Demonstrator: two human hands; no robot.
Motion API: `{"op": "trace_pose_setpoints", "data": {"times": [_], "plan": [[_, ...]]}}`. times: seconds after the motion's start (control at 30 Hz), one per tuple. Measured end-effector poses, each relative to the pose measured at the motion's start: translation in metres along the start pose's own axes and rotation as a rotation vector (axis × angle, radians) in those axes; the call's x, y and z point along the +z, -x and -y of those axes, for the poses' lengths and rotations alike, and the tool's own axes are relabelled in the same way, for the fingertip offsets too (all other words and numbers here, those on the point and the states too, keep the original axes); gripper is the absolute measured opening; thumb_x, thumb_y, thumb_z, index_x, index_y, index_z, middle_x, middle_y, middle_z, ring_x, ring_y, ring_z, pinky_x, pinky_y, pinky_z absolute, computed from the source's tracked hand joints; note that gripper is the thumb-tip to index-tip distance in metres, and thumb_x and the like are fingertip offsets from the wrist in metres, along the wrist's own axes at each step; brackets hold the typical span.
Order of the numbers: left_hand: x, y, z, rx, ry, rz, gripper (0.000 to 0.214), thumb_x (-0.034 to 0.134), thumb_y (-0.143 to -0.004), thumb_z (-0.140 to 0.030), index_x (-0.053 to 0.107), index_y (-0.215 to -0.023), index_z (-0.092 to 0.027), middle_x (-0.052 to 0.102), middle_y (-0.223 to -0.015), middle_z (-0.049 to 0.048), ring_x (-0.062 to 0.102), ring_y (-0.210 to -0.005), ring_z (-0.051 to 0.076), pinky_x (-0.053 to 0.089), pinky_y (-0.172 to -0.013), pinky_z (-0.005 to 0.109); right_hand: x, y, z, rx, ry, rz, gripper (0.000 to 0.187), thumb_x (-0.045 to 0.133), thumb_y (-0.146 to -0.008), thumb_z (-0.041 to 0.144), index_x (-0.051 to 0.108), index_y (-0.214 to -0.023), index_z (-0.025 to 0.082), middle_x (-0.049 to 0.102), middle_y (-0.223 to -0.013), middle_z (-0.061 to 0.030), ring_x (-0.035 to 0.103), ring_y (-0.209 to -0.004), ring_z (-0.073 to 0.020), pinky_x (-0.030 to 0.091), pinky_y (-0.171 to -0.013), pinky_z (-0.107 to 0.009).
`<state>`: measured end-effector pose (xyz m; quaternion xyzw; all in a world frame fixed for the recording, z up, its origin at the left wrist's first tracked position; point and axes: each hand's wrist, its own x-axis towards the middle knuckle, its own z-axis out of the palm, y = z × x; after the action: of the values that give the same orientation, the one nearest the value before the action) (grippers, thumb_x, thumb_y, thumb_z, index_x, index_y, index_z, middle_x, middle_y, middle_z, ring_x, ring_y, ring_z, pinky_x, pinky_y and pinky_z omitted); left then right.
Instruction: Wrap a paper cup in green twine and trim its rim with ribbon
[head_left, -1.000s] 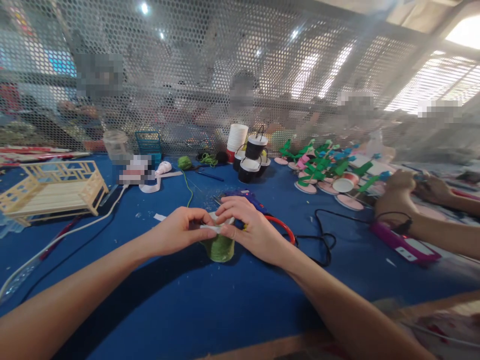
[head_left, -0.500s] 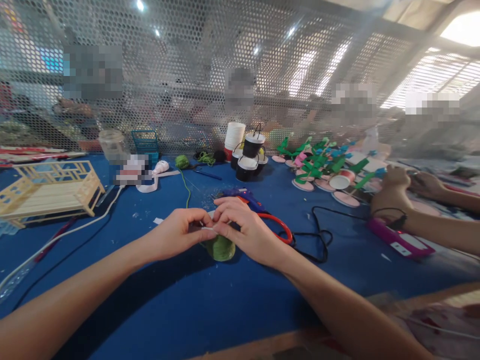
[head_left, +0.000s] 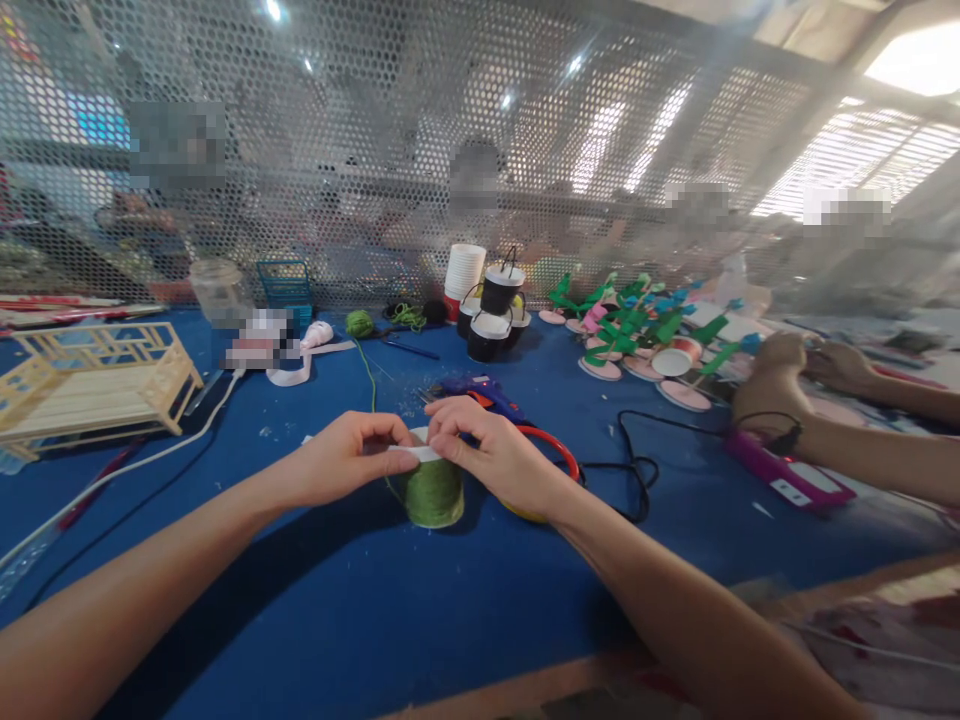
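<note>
Green yarn wraps the cup (head_left: 435,497) that I have between two hands, low in the middle of my view, on the blue table (head_left: 337,620). My left hand (head_left: 352,458) pinches its white top edge, thumb on the near face and fingers curled over behind. On the other side my right hand (head_left: 499,452) has its thumb and forefinger closed on that same edge.

As far as I can judge, the winding is well along: yarn covers the visible wall from the base up, leaving a white band bare at the top. That band looks like the unfinished part. A green strand (head_left: 373,383) runs from the yarn ball (head_left: 359,323) towards the cup, so I take it to be uncut.

Plenty is lost to me. My hands cover most of the opening, and the far wall is out of sight. Where the strand passes behind the left hand, I can't follow it to the cup. My right fingertips overlap, so I can't tell what they might have tucked between them. Beyond the right hand, the glue gun (head_left: 480,388) is partly blocked, its nozzle hard to make out.
</note>
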<state>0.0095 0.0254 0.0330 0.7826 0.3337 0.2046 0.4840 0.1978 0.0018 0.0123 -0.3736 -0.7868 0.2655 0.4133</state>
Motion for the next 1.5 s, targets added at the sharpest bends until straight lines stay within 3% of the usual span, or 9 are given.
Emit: {"op": "trace_pose_setpoints", "data": {"times": [0.1,0.23,0.5,0.67,0.9,1.03,1.17,1.3,1.5], "plan": [[-0.002,-0.001,0.004,-0.017,0.051,0.022,0.018,0.057,-0.074,-0.031,0.055,-0.07,-0.013,0.051,-0.065,-0.0037,0.043,-0.061,0.009,0.036,-0.06,0.021,0.0,0.0,0.0,0.023,-0.029,-0.008,0.026,0.048,-0.085,0.038,0.053,-0.066,0.02,0.061,-0.082,-0.0051,0.054,-0.098,-0.0182,0.042,-0.088,-0.036],[-0.005,-0.002,0.01,-0.032,0.134,0.053,0.021,0.057,-0.074,-0.033,0.053,-0.07,-0.013,0.051,-0.066,-0.0037,0.043,-0.063,0.009,0.034,-0.061,0.021,-0.01,-0.004,-0.003,0.085,-0.085,0.057,0.042,0.031,-0.088,0.048,0.059,-0.077,0.018,0.062,-0.09,-0.0074,0.055,-0.1,-0.0188,0.04,-0.09,-0.038],[-0.006,-0.002,0.016,-0.074,0.25,0.091,0.025,0.062,-0.072,-0.037,0.053,-0.071,-0.013,0.052,-0.067,-0.004,0.044,-0.063,0.009,0.033,-0.062,0.022,-0.007,-0.005,-0.009,0.153,-0.215,0.07,0.033,0.053,-0.078,0.048,0.052,-0.063,0.018,0.061,-0.08,-0.0045,0.055,-0.1,-0.0195,0.039,-0.089,-0.036],[-0.007,-0.001,0.017,-0.071,0.331,0.101,0.027,0.063,-0.071,-0.039,0.053,-0.07,-0.014,0.051,-0.066,-0.0045,0.043,-0.063,0.008,0.033,-0.062,0.021,-0.009,-0.005,-0.007,0.216,-0.316,0.14,0.051,0.036,-0.08,0.062,0.059,-0.074,0.017,0.063,-0.084,-0.007,0.056,-0.094,-0.0193,0.04,-0.086,-0.036],[-0.006,0.0,0.015,-0.075,0.384,0.108,0.031,0.066,-0.068,-0.042,0.053,-0.069,-0.014,0.05,-0.064,-0.005,0.042,-0.061,0.008,0.032,-0.06,0.021,-0.011,-0.005,-0.004,0.226,-0.321,0.111,0.044,0.052,-0.072,0.06,0.052,-0.06,0.017,0.062,-0.084,-0.0059,0.056,-0.093,-0.0197,0.042,-0.082,-0.034],[-0.006,0.001,0.01,-0.076,0.353,0.096,0.031,0.066,-0.067,-0.042,0.052,-0.068,-0.014,0.05,-0.064,-0.0048,0.042,-0.061,0.009,0.032,-0.06,0.022,-0.015,-0.004,-0.002,0.2,-0.26,0.178,0.05,0.041,-0.075,0.064,0.058,-0.071,0.017,0.063,-0.087,-0.0072,0.057,-0.092,-0.0196,0.042,-0.083,-0.036],[-0.004,0.001,0.006,-0.093,0.24,0.105,0.026,0.064,-0.069,-0.038,0.053,-0.069,-0.013,0.048,-0.063,-0.0049,0.04,-0.06,0.008,0.031,-0.058,0.021,-0.013,-0.002,0.003,0.115,-0.126,0.161,0.04,0.044,-0.08,0.054,0.058,-0.071,0.018,0.061,-0.086,-0.0067,0.055,-0.095,-0.0193,0.041,-0.085,-0.035],[-0.002,0.001,0.005,-0.077,0.153,0.114,0.022,0.06,-0.072,-0.033,0.054,-0.07,-0.013,0.047,-0.063,-0.0049,0.039,-0.06,0.008,0.031,-0.058,0.021,-0.006,0.002,0.007,0.156,-0.081,0.129,0.02,0.054,-0.08,0.032,0.054,-0.065,0.018,0.059,-0.083,-0.0043,0.056,-0.082,-0.0156,0.044,-0.077,-0.031],[0.0,0.001,0.003,-0.045,0.112,0.097,0.019,0.057,-0.074,-0.031,0.053,-0.07,-0.013,0.047,-0.063,-0.0054,0.039,-0.059,0.008,0.032,-0.057,0.02,-0.005,0.002,0.008,0.139,-0.08,0.169,0.024,0.044,-0.085,0.034,0.056,-0.071,0.018,0.059,-0.083,-0.006,0.056,-0.083,-0.0164,0.044,-0.075,-0.031]]}}
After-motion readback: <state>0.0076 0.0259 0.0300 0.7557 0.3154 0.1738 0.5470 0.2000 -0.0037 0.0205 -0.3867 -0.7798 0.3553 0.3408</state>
